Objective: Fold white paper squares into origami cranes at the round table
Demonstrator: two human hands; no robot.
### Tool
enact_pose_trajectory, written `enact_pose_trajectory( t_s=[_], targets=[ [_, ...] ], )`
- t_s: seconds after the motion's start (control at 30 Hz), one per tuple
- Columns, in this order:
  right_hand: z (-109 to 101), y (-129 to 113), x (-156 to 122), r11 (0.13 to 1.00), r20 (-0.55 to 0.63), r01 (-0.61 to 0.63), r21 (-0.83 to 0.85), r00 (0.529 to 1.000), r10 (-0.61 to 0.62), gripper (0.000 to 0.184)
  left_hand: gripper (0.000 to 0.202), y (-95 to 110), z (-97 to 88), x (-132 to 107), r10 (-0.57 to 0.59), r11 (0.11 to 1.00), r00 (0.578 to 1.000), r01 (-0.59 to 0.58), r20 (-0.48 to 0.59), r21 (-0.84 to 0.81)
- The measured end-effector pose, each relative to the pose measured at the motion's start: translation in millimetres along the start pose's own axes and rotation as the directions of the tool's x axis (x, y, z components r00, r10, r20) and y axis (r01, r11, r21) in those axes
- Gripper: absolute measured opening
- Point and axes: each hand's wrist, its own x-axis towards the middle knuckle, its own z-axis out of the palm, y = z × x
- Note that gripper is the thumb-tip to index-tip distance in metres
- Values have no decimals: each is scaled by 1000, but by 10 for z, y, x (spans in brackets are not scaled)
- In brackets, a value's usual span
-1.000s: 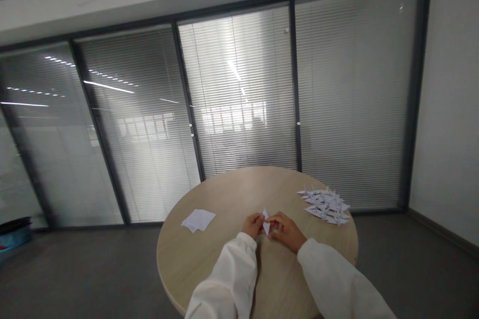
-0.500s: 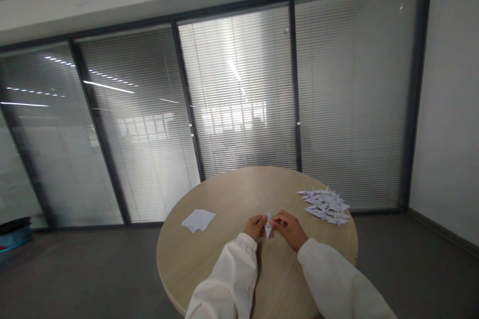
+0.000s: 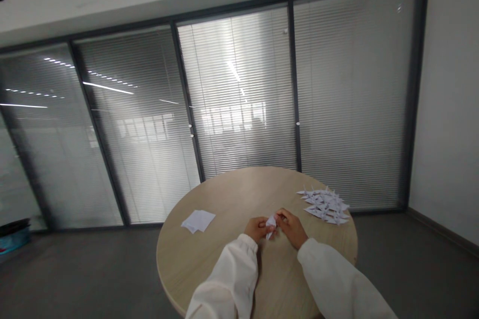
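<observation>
Between my two hands is a small piece of folded white paper (image 3: 271, 221), pointed at its lower end. My left hand (image 3: 257, 228) is closed on its left side, fingers partly behind it. The fingertips of my right hand (image 3: 291, 227) pinch its upper right edge. Off to the right lies a pile of folded white paper cranes (image 3: 326, 205) with pointed tips sticking up. Left of my hands, several flat white paper sheets (image 3: 198, 221) overlap in a loose stack.
Everything rests on a round, light wooden table (image 3: 224, 192). Behind it stands a glass partition with blinds (image 3: 239, 94) in dark frames. A blue bin (image 3: 15, 237) with a dark rim is on the grey floor at far left.
The folded paper has turned in my hands and tilted to the right. My right fingers have shifted slightly right and up to its upper edge; my left fingers now reach further across it.
</observation>
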Motion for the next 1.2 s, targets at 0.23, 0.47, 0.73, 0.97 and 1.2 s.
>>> enact_pose_trajectory(
  t_s=[0.23,0.47,0.73,0.97,1.2],
  targets=[
    [15,27,-8,1000,-6,-11,6,1000,11,23,50,47,31,-35,10,1000,1000,-10,-12,7],
    [25,35,-9,1000,-20,-5,-25,1000,4,25,49,62,34,-49,8,999,1000,-8,-12,50],
    [53,61,-4,996,5,-49,75,999,49,23,44,59,14,-49,27,996,999,-24,-36,89],
    [57,13,8,969,40,-140,204,990,135,22,53,79,-24,2,78,997,973,-74,-217,27],
    [70,66,8,953,142,-190,237,977,159,22,47,162,-5,-77,221,972,967,-207,-123,114]
  ],
)
